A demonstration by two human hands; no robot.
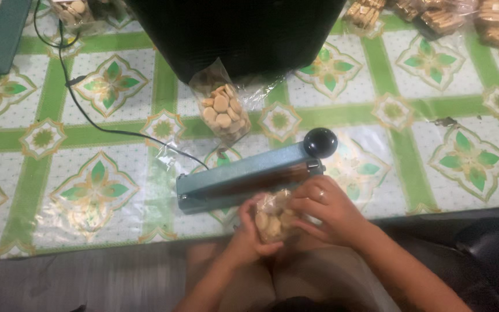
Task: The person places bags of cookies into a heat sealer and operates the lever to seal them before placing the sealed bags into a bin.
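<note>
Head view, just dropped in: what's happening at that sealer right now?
A person sits at a table with a green-patterned cloth. Both hands hold a small clear plastic bag of round pale biscuits against the front of a teal bar-shaped heat sealer with a black knob. The left hand cups the bag from below; the right hand pinches its top. Another filled clear biscuit bag lies beyond the sealer, near a black container.

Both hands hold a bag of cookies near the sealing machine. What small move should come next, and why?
Probably slide the bag of cookies forward so its open top lies on the sealer. Left hand and right hand hold it right beside the machine.
</note>
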